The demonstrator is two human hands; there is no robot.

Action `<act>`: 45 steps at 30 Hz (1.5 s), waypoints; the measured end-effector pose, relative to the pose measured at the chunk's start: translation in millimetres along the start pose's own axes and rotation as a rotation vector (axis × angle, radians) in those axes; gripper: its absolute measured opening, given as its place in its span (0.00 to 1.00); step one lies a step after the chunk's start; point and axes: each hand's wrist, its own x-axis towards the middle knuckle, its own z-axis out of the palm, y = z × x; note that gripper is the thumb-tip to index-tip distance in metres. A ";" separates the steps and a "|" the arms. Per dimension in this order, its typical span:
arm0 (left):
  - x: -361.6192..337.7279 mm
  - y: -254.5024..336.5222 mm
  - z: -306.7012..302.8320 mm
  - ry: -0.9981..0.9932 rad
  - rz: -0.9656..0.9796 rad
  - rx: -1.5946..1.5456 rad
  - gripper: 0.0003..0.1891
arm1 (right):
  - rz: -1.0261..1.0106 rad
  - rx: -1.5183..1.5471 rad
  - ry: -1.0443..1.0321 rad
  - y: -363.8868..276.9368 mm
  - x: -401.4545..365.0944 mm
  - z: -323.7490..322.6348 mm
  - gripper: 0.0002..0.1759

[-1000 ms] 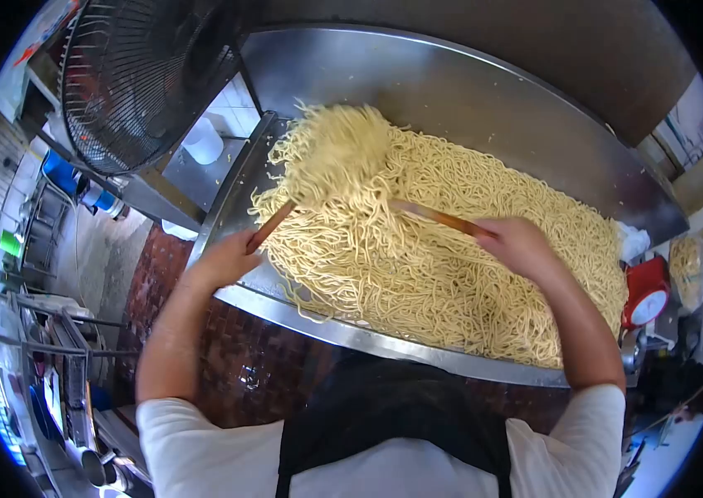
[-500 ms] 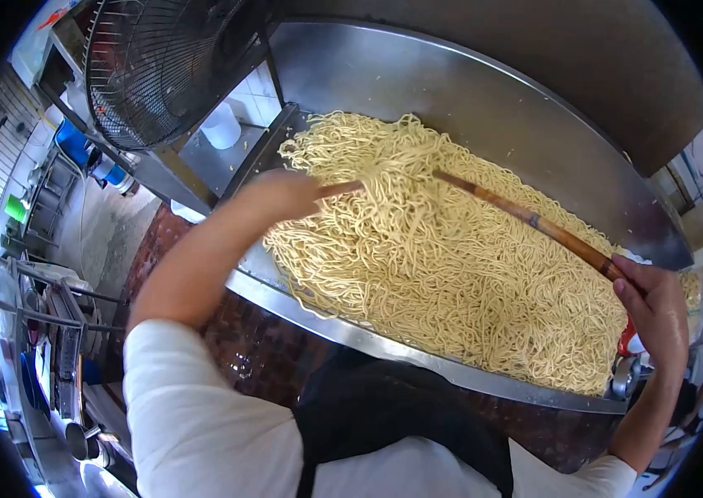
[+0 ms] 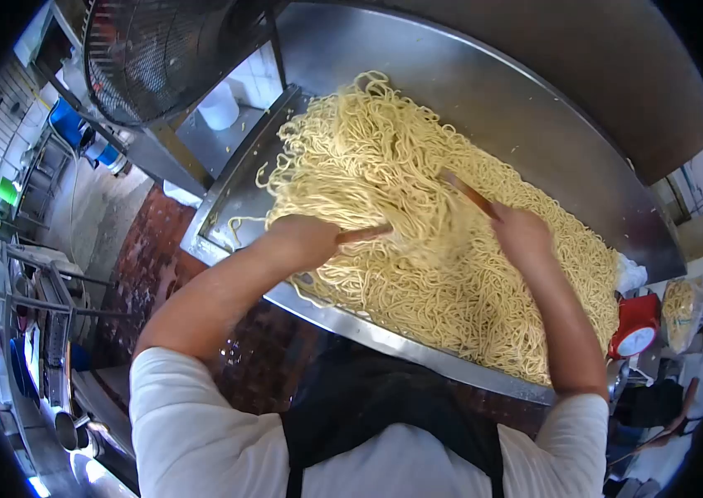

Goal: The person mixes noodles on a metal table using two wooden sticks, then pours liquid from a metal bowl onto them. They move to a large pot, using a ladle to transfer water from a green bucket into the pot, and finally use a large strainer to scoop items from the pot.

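Observation:
A thick bed of pale yellow noodles (image 3: 468,282) covers most of the long metal tray (image 3: 418,353), piled highest toward the far left. My left hand (image 3: 306,242) is closed round a wooden stick (image 3: 364,235), whose tip reaches into the middle of the noodles. In my right hand (image 3: 524,235), also closed, is a second wooden stick (image 3: 469,194), and its far end touches the heap. Some noodles between the two sticks are blurred by motion. A few strands hang loose near the tray's left end.
A caged fan (image 3: 161,62) stands at the upper left, above a white container (image 3: 219,108). Beyond the tray's right end are a red scale (image 3: 636,325) and a plastic bag of noodles (image 3: 682,311). The tray has a tall metal back wall (image 3: 484,100).
My right hand has swung inward and left with its stick, over the noodles. The left hand has moved down and slightly right. The noodles at the left have shifted and spread outward.

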 end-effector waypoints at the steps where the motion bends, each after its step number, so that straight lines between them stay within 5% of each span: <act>1: -25.6 -9.0 -10.9 -0.099 -0.001 -0.033 0.16 | -0.016 0.059 0.004 27.2 -19.5 -4.5 0.17; 4: -104.6 -114.7 -25.3 -0.148 0.158 -0.226 0.21 | -0.044 0.265 -0.082 91.8 -85.4 -89.2 0.17; 7: -182.0 -143.7 -59.3 -0.260 -0.398 -0.563 0.23 | 0.148 0.481 -0.073 174.8 -147.1 -123.9 0.14; 8: -177.7 -150.2 -52.3 -0.259 -0.399 -0.566 0.23 | 0.146 0.479 -0.072 156.6 -140.4 -127.3 0.14; 10: -146.2 -166.4 -10.8 -0.253 -0.252 -0.310 0.23 | 0.119 0.108 -0.400 99.3 -121.4 -129.9 0.12; 11: -103.4 -174.9 23.1 -0.160 -0.123 -0.274 0.23 | -0.169 0.102 -0.169 90.6 -103.1 -78.4 0.12; 14: 15.2 -70.0 21.6 0.037 -0.014 -0.151 0.24 | -0.168 0.172 0.071 -17.2 -32.3 -0.2 0.13; 16: 60.9 -23.5 32.9 0.219 0.029 -0.179 0.24 | -0.096 0.158 -0.047 -62.9 -8.7 25.1 0.15; 18: 39.2 -24.3 28.2 0.128 0.011 -0.146 0.23 | -0.016 0.159 -0.043 -34.5 -12.0 41.7 0.16; 20: 4.0 -83.4 44.9 0.067 0.131 -0.191 0.24 | -0.223 0.341 0.090 24.3 -42.2 55.0 0.20; 21: -37.7 -93.8 24.2 -0.117 -0.074 -0.218 0.24 | -0.110 0.332 0.091 58.5 -64.6 51.5 0.20; 23: -111.5 -138.1 18.7 -0.130 -0.031 -0.498 0.22 | 0.210 0.934 -0.449 130.6 -112.1 30.6 0.24; 24: -142.1 -193.2 40.8 -0.101 0.021 -0.451 0.20 | 0.280 0.991 -0.520 160.3 -137.3 21.5 0.25; 25: -170.0 -172.0 15.6 -0.293 -0.333 -0.758 0.18 | 0.343 0.998 -0.504 178.7 -159.5 18.8 0.25; 28: -143.9 -132.2 50.2 -0.333 -0.284 -0.749 0.15 | 0.346 0.891 -0.607 186.5 -167.7 48.5 0.25; 29: -112.3 -123.8 87.1 -0.155 -0.146 -0.749 0.15 | 0.303 0.982 -0.557 163.3 -151.6 89.6 0.25; 31: -46.6 -93.2 149.6 -0.049 -0.264 -0.844 0.14 | 0.257 1.096 -0.492 92.7 -129.0 138.1 0.27; 32: -21.4 -70.6 179.1 0.257 0.086 -0.655 0.19 | 0.245 1.112 -0.483 51.5 -122.6 149.5 0.28; 34: -21.1 -18.3 140.3 0.089 -0.078 -0.378 0.20 | -0.020 0.765 -0.247 6.1 -132.3 171.7 0.28; 37: -1.4 -68.8 123.4 0.138 -0.165 -0.295 0.18 | 0.058 0.880 -0.221 15.2 -152.2 186.3 0.27; 38: 12.1 -98.2 118.2 0.314 -0.088 -0.381 0.17 | 0.395 1.124 -0.149 19.2 -163.8 191.2 0.25; 41: 89.5 -162.4 92.0 0.774 -0.036 -0.554 0.14 | 0.408 0.939 0.103 53.3 -177.3 188.0 0.22; 45: 216.8 -219.4 38.8 0.977 -0.064 -0.406 0.14 | 0.553 0.883 0.172 36.7 -188.5 148.8 0.20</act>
